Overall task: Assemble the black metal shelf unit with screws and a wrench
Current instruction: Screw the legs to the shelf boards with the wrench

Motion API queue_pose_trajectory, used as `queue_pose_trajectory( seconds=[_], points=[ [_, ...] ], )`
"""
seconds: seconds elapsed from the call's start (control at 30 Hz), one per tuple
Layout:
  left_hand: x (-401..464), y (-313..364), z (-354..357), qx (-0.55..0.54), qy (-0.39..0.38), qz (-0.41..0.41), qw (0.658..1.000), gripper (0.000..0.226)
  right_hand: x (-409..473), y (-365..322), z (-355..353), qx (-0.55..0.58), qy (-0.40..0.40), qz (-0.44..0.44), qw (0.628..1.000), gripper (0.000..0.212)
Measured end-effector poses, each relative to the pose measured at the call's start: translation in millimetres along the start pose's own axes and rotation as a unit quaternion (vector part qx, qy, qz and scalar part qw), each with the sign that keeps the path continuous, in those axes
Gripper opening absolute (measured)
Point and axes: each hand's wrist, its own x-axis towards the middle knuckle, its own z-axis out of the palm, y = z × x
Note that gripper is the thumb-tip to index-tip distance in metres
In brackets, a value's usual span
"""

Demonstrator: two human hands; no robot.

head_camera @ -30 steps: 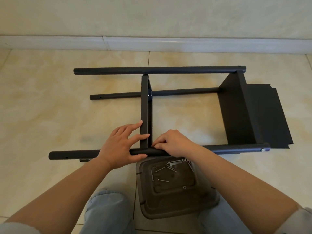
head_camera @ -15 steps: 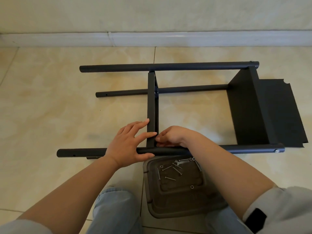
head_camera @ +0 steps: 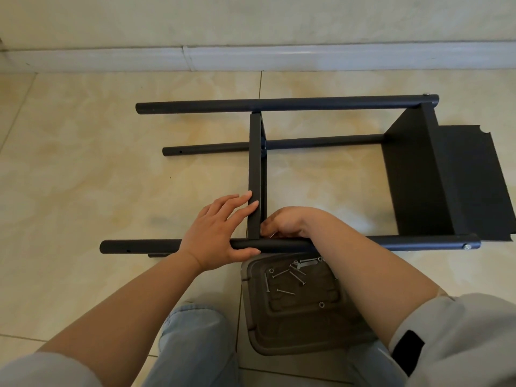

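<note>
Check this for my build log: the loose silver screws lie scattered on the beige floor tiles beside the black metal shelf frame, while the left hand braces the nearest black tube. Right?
Not quite. The head view shows the loose silver screws lying in the dark plastic tray between the knees, not on the beige floor tiles. The left hand does brace the nearest black tube of the black metal shelf frame.

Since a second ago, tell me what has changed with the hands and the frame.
The right hand slid off the top of the near tube and tucked in behind it at the joint with the crossbar; its fingertips are hidden there. The left hand stayed put, thumb under the tube, fingers against the crossbar. The frame, tray and screws did not move; only the camera shifted.
</note>
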Motion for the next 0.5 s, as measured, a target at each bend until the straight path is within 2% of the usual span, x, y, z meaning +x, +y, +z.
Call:
queue_pose_trajectory(
  seconds=[0.17,0.3,0.5],
  points=[
    [0.1,1.0,-0.9,-0.006,-0.008,-0.006,1.000,0.086,-3.5,-2.1,-0.8,0.005,-0.003,0.015,1.000,0.027],
    [0.6,1.5,-1.1,-0.011,-0.012,-0.010,1.000,0.087,-2.7,-2.3,-0.3,-0.015,0.002,0.024,1.000,0.017],
    [0.6,1.7,-1.1,-0.008,-0.009,-0.007,1.000,0.086,-2.1,-1.8,0.5,-0.007,-0.012,0.022,1.000,0.021]
  ],
)
